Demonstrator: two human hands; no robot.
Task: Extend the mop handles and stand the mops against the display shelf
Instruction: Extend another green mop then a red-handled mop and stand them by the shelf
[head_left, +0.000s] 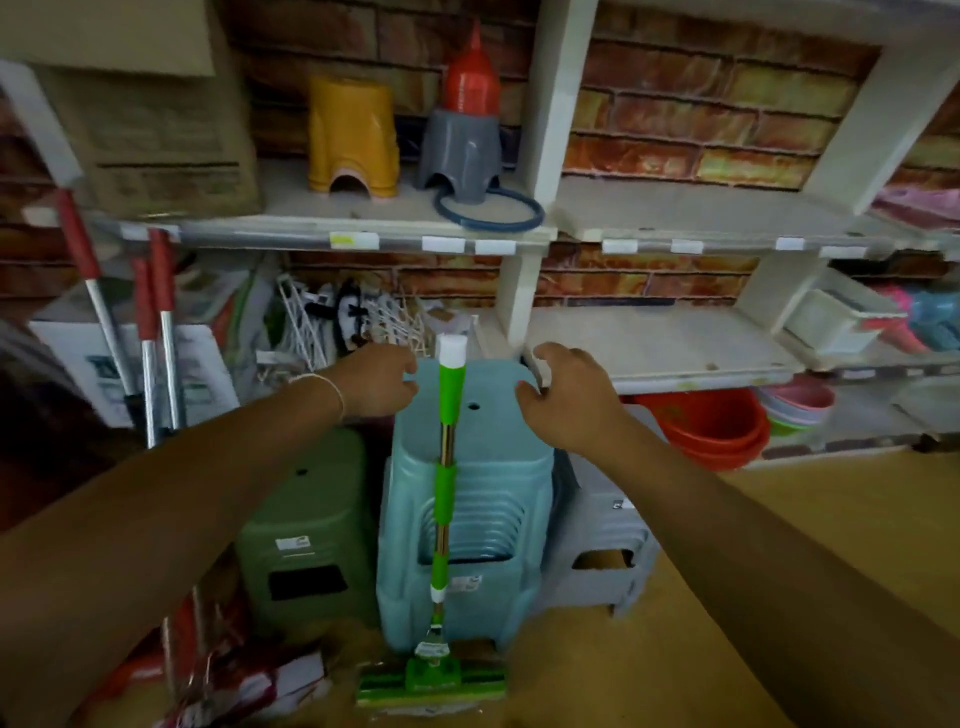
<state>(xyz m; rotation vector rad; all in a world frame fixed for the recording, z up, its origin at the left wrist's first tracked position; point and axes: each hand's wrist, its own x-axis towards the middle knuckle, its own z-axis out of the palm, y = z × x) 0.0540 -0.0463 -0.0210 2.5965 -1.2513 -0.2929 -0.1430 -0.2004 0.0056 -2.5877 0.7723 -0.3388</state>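
Green mop (448, 467) upright against stacked stools (498, 499), by shelf (649, 364) | both hands (376, 382) (569, 402) empty, fingers loosely curled | red-handled mops (156, 312) already leaning

White display shelf (540, 236) against a brick-pattern wall. Its upper board holds a cardboard box (156, 130), a yellow stool (353, 140), a grey stool (460, 150) and a blue ring (491, 210). On the tan floor (753, 545) stand stacked blue stools (467, 514), a green stool (306, 530), a green mop (441, 519) and red basins (711, 423).

Mop (445, 483) stands before stacked stools (498, 499), between both hands (376, 382).
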